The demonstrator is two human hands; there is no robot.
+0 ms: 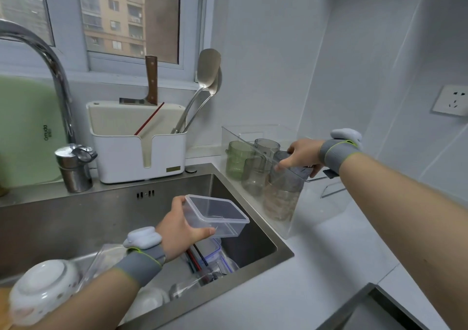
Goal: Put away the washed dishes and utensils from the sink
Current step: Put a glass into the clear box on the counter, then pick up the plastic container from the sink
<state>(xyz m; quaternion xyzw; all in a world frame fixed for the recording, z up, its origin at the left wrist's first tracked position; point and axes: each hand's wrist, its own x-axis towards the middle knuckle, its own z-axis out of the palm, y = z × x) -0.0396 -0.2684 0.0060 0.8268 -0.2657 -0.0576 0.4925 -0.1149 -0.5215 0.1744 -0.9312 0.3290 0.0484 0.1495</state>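
Note:
My left hand (181, 222) grips a clear plastic food container (220, 215) by its near end, above the steel sink (76, 210). My right hand (302, 155) holds a grey tinted cup (288, 175) at its rim, over a clear plastic organizer bin (293, 218) on the counter. Inside the bin stand a green cup (236, 160) and several grey and clear cups. In the sink lie a white bowl (43, 289) turned upside down, chopsticks (195, 258), a blue-trimmed lid (212, 250) and other clear containers.
A white utensil holder (141, 157) behind the sink carries a cleaver (151, 81), ladles (207, 73) and a chopstick. The faucet (53, 71) arches at left, by a green cutting board (22, 132). White countertop (316, 266) lies right of the sink; a wall socket (452, 100) is at far right.

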